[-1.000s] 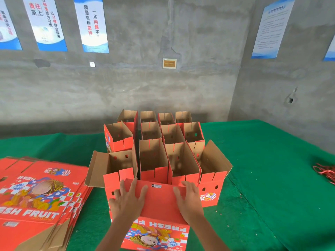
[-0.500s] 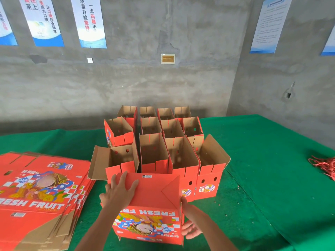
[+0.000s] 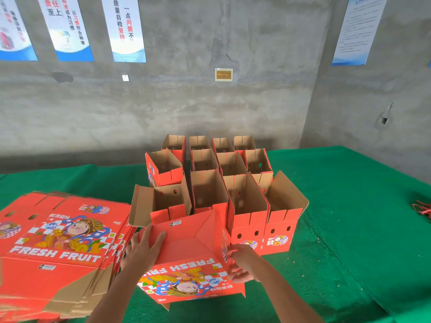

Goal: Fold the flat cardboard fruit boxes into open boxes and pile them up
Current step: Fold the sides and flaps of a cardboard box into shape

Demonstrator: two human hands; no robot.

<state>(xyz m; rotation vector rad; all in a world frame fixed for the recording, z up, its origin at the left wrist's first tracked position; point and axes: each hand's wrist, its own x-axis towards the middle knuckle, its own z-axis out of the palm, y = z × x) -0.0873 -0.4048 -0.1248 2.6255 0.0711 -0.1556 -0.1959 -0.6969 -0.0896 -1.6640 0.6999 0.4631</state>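
Your left hand (image 3: 144,249) lies flat on the upturned box (image 3: 186,257) base; your right hand (image 3: 240,264) grips its right end, nearer the folded boxes (image 3: 235,183) beyond.

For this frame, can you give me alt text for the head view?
A person's left hand presses flat on an upside-down orange fruit box while the right hand grips its side; folded open boxes stand behind, flat boxes lie left.

Box (image 3: 186,248) of corrugated cardboard, glossy red print outside, matt brown inside; table (image 3: 349,229) covered in fuzzy green felt.
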